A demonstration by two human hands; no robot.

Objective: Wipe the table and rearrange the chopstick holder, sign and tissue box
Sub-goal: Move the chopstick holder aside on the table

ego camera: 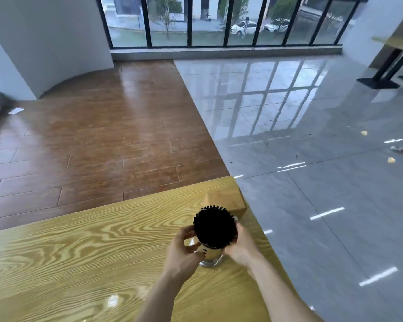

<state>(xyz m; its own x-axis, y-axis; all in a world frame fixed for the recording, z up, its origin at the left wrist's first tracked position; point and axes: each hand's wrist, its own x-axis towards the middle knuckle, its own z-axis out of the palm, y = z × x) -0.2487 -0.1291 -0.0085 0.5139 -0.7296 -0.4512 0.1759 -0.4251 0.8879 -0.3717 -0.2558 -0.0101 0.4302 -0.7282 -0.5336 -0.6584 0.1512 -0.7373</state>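
A shiny metal chopstick holder (210, 257) packed with black chopsticks stands upright on the yellow wood-grain table (84, 252), near its far right corner. My left hand (183, 248) grips its left side and my right hand (241, 246) grips its right side. Just behind the holder, at the table corner, a wooden wedge-shaped block (226, 199) rests, probably the sign; its face is not visible. No tissue box or cloth is in view.
The table's right edge (261, 231) runs close beside my right hand, with grey tiled floor beyond. Brown wooden floor lies past the far edge. Another table's black legs (382, 73) stand at the far right, by the window.
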